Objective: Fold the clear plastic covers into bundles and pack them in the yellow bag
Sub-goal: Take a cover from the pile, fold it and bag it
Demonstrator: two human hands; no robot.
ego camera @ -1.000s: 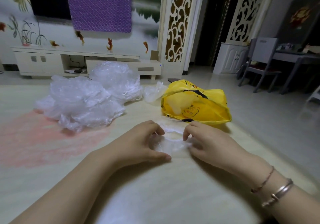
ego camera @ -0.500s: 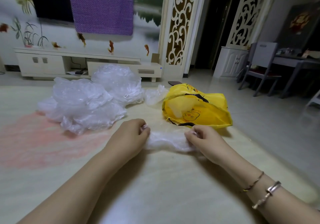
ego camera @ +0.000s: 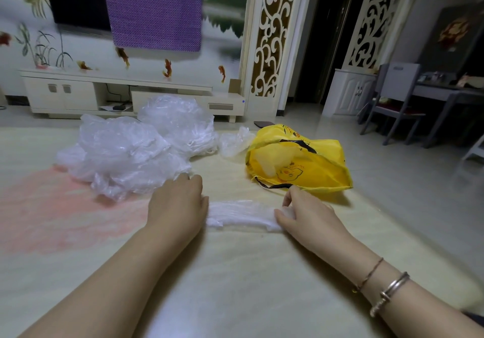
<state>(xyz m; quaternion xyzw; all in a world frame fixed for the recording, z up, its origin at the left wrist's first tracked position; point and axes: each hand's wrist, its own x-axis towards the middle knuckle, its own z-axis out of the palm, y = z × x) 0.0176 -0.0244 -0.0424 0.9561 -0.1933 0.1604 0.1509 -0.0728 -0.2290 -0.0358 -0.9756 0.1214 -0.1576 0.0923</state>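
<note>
Head view only. Left hand [ego camera: 176, 205] and right hand [ego camera: 308, 213] each pinch one end of a clear plastic cover [ego camera: 242, 215], pulled into a flat strip between them on the table [ego camera: 235, 285]. Left fingers are curled under, so that grip is partly hidden; the right thumb and fingers clamp the end. Ahead of the left hand: pile of loose covers [ego camera: 136, 149]. Ahead of the right hand, near it: yellow bag [ego camera: 309, 167], mouth open toward the hands, something pale inside.

Handling, my read: the film is very light, limp, slippery and springs back open. Best to keep hold of the ends and press each fold flat.

Bag has a cartoon print and small lettering, too blurred to read.
</note>
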